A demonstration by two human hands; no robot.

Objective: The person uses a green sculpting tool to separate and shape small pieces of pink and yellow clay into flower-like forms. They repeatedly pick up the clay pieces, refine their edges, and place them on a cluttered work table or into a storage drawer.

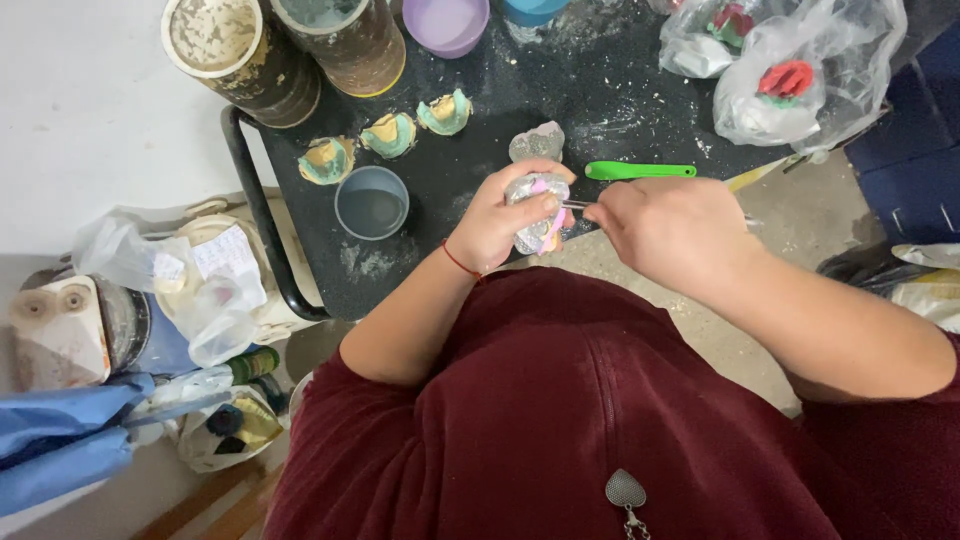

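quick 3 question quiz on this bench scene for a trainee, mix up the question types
1. True or false: the left hand holds a metal tray with pink material in it.
2. How many green moulds sit in a row on the black table? A) two B) three C) five
3. Fill in: the right hand holds a thin ____ tool against the tray.

Key
1. True
2. B
3. metal

Also in view: a green spatula beyond the right hand and a grey cup left of the left hand.
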